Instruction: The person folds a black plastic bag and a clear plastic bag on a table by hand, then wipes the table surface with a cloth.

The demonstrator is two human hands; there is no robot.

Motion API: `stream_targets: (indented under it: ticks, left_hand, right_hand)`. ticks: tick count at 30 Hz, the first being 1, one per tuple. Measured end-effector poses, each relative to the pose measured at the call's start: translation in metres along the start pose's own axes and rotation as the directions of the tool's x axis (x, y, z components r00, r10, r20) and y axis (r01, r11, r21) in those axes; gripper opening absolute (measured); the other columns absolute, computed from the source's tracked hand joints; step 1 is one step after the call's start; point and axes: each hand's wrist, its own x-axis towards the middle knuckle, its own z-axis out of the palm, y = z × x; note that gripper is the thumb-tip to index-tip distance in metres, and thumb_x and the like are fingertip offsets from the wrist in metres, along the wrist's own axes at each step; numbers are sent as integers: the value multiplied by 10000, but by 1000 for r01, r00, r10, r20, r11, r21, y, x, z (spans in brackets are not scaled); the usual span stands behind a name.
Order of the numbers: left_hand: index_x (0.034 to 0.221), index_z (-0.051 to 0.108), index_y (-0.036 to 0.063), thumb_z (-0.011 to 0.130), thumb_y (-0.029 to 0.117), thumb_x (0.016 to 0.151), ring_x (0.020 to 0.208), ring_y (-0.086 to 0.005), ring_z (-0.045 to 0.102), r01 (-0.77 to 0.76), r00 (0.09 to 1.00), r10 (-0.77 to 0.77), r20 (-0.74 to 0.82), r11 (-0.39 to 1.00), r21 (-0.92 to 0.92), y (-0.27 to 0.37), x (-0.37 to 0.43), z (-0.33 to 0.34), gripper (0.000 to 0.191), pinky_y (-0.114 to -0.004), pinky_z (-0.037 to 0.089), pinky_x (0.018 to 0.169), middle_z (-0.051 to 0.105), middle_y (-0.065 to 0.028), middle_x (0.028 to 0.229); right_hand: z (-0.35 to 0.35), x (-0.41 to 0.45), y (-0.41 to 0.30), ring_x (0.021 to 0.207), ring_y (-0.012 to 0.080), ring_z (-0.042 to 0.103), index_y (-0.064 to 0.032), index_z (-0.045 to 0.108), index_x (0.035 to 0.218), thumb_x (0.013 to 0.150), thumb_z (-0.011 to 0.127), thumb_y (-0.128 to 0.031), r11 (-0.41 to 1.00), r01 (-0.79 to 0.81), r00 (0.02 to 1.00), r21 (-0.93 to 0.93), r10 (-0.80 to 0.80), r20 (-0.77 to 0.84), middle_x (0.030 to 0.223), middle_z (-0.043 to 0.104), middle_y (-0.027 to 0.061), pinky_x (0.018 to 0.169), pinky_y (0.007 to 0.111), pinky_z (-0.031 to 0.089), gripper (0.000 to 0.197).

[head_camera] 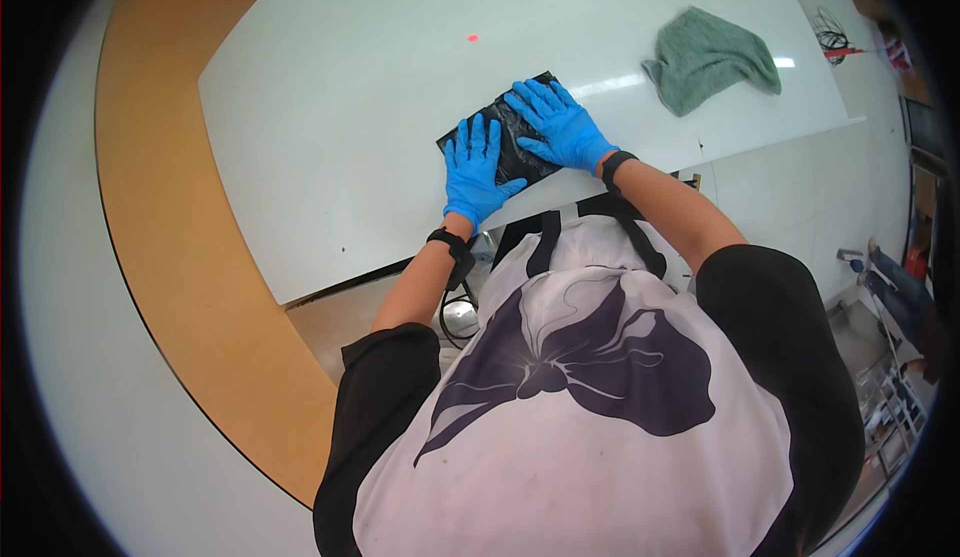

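A folded black plastic sheet or bag lies flat on the white tabletop before me. My left hand, in a blue glove, rests palm down on its left part, fingers extended. On its right part lies my right hand, also gloved in blue, with the thumb spread towards the middle. Neither hand grips the plastic. Parts of it are hidden beneath both palms. To the right of my hands, a crumpled green cloth lies on the same tabletop.
A small red light spot shows on the table beyond the plastic. Black cable lies coiled at the far right. The table's near edge runs just in front of my apron. Another person's legs are visible at the right rim.
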Motion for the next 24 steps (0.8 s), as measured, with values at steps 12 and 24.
stream_targets:
  ticks: [12, 24]
  left_hand:
    - [1496, 198, 169, 663, 628, 669, 1420, -400, 76, 60, 996, -61, 70, 998, 25, 2, 3, 0, 1055, -588, 89, 1107, 118, -160, 1548]
    - [1506, 153, 197, 652, 590, 710, 1428, -387, 56, -7, 999, 4, -48, 998, -55, -6, -3, 3, 1019, -596, 89, 1111, 99, -137, 1558]
  right_hand:
    - [-7, 4, -3, 1378, 282, 283, -126, 320, 1444, 879, 498, -480, 1000, -17, 998, 11, 16, 56, 1482, 313, 137, 1139, 457, 184, 691]
    - [-11, 1, -5, 1382, 304, 270, -119, 283, 1458, 876, 503, -499, 1000, 24, 999, -1, -24, 27, 1499, 280, 133, 1145, 461, 167, 728]
